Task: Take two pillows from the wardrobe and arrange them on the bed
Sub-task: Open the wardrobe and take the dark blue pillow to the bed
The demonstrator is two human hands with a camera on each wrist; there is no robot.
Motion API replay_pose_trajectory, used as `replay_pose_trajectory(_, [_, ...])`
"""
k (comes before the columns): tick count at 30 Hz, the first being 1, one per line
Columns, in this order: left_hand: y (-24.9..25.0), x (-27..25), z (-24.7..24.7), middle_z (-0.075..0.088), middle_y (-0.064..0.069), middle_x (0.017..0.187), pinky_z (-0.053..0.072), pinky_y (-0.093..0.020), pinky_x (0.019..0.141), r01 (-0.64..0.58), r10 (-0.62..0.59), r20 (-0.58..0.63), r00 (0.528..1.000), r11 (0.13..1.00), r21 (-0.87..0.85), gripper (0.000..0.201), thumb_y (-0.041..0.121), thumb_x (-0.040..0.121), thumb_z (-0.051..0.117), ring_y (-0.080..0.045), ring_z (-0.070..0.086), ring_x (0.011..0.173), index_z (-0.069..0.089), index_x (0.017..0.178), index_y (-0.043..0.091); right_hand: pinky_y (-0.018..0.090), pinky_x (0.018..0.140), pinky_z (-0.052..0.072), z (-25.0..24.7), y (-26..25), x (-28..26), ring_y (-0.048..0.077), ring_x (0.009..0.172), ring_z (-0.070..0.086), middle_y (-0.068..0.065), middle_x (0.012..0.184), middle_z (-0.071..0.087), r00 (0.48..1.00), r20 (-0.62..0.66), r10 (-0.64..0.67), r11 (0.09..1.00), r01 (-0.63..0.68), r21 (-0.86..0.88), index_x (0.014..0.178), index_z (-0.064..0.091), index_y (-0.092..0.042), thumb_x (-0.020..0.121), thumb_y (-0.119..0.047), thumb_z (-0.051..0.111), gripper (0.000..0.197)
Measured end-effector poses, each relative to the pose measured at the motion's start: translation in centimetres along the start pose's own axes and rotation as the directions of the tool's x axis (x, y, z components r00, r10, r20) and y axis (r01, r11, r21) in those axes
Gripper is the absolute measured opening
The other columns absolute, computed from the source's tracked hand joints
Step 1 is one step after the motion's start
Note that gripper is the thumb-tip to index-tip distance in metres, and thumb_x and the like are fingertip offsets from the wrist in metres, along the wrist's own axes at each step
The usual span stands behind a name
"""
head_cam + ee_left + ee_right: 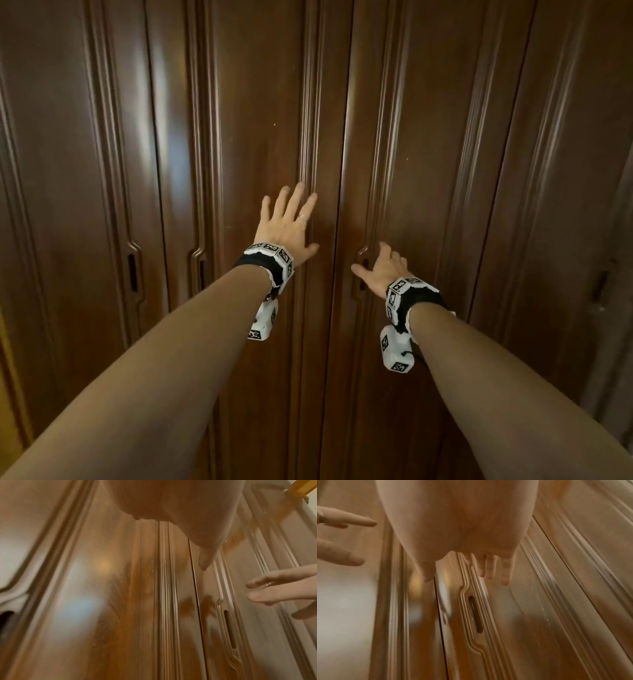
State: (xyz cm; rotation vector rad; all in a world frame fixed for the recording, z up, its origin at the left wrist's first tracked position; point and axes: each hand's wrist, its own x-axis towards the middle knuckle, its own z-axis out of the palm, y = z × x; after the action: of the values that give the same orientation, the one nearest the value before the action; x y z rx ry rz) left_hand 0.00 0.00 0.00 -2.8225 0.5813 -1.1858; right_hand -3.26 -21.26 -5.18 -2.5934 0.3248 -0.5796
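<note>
The wardrobe (246,102) filled my view, its dark doors closed, so I saw no pillows. My left hand (286,224) was up by the right edge of the door left of the centre seam, fingers spread and straight. My right hand (382,270) reached for the slot handle (475,614) on the next door, fingers loosely extended; the blur possibly hid any contact.

Closed dark wooden wardrobe (253,102) doors

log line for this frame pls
phase: reach | wardrobe doors: closed | left hand: open, by door | right hand: open, near handle slot | pillows: unseen
</note>
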Motion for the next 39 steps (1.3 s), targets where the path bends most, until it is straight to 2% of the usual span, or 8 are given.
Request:
replay_pose_trajectory(4, [-1.3, 2.4, 5.9, -0.017, -0.005, 0.164, 0.004, -0.059, 0.12, -0.096, 0.091, 0.068, 0.994, 0.993, 0.076, 0.106, 0.064, 0.08, 0.056, -0.033, -0.01, 0.151, -0.008, 0.155, 0.026, 0.05, 0.107, 0.039, 5.2, -0.3, 3.5, 0.037, 0.133, 0.041, 0.018, 0.146, 0.041, 0.985, 0.059, 0.163, 0.974, -0.17, 0.151, 0.147, 0.024, -0.007, 0.085, -0.056, 0.06, 0.087])
replay_pose_trajectory(12, [-3.3, 4.2, 11.5, -0.018, -0.013, 0.162, -0.007, -0.067, 0.113, -0.176, 0.171, 0.042, 0.984, 0.966, 0.19, 0.13, 0.073, 0.067, 0.065, -0.028, -0.013, 0.152, -0.014, 0.155, 0.017, 0.044, 0.089, 0.05, 9.6, -1.3, 6.8, 0.037, 0.115, 0.057, 0.018, 0.13, 0.053, 0.965, -0.114, 0.237, 0.951, -0.206, 0.23, 0.127, 0.037, -0.004, 0.08, -0.051, 0.071, 0.075])
replay_pose_trajectory(15, [-3.3, 4.2, 11.4, -0.02, -0.013, 0.162, -0.006, -0.067, 0.113, -0.172, 0.165, 0.052, 0.985, 0.965, 0.197, 0.132, 0.072, 0.066, 0.067, -0.028, -0.013, 0.152, -0.015, 0.154, 0.017, 0.045, 0.088, 0.052, 9.4, -1.4, 6.8, 0.037, 0.115, 0.058, 0.017, 0.131, 0.054, 0.965, -0.081, 0.25, 0.946, -0.226, 0.231, 0.128, 0.036, -0.004, 0.077, -0.05, 0.074, 0.078])
replay_pose_trajectory(22, [-2.4, 3.4, 9.1, -0.033, -0.013, 0.158, -0.005, -0.068, 0.113, -0.121, 0.084, 0.157, 0.984, 0.962, 0.245, 0.121, 0.046, 0.078, 0.068, -0.027, -0.02, 0.15, -0.025, 0.151, 0.018, 0.038, 0.091, 0.052, 5.8, -0.1, 1.3, 0.031, 0.119, 0.057, 0.013, 0.136, 0.053, 0.971, -0.004, 0.237, 0.934, -0.227, 0.277, 0.136, 0.033, -0.008, 0.063, -0.063, 0.078, 0.102])
replay_pose_trajectory(25, [-1.0, 2.8, 6.4, -0.034, -0.009, 0.158, -0.002, -0.062, 0.118, -0.086, 0.038, 0.282, 0.959, 0.984, 0.158, 0.113, 0.051, 0.083, 0.061, -0.028, -0.018, 0.151, -0.022, 0.152, 0.018, 0.039, 0.093, 0.051, 3.2, 1.5, -2.9, 0.03, 0.12, 0.056, 0.01, 0.138, 0.051, 0.97, 0.019, 0.242, 0.927, -0.236, 0.292, 0.138, 0.03, -0.011, 0.056, -0.069, 0.078, 0.111])
replay_pose_trajectory(28, [1.0, 1.0, 4.3, -0.028, -0.004, 0.161, 0.004, -0.055, 0.122, -0.03, 0.019, 0.342, 0.94, 0.999, 0.027, 0.107, 0.048, 0.087, 0.058, -0.029, -0.013, 0.152, -0.02, 0.153, 0.018, 0.035, 0.088, 0.05, 0.7, 3.6, -6.8, 0.026, 0.115, 0.058, 0.008, 0.134, 0.053, 0.967, 0.016, 0.253, 0.917, -0.245, 0.316, 0.139, 0.03, -0.012, 0.065, -0.06, 0.079, 0.101])
replay_pose_trajectory(33, [7.5, -3.0, 1.5, -0.026, -0.004, 0.161, 0.007, -0.055, 0.122, -0.104, 0.123, 0.329, 0.936, 0.992, -0.075, 0.098, 0.044, 0.088, 0.055, -0.03, -0.009, 0.152, -0.013, 0.155, 0.021, 0.035, 0.085, 0.049, -4.1, 8.0, -12.4, 0.03, 0.113, 0.059, 0.011, 0.133, 0.054, 0.945, -0.018, 0.327, 0.903, -0.307, 0.3, 0.144, 0.024, -0.012, 0.079, -0.046, 0.07, 0.087])
replay_pose_trajectory(39, [15.3, -6.2, -0.4, -0.018, -0.002, 0.163, 0.012, -0.053, 0.121, -0.095, 0.154, 0.324, 0.934, 0.977, -0.191, 0.095, 0.043, 0.086, 0.057, -0.028, -0.002, 0.152, -0.005, 0.156, 0.026, 0.039, 0.099, 0.047, -10.7, 15.8, -16.2, 0.035, 0.126, 0.052, 0.014, 0.144, 0.049, 0.864, -0.071, 0.499, 0.817, -0.441, 0.373, 0.153, 0.022, -0.015, 0.093, -0.026, 0.056, 0.07])
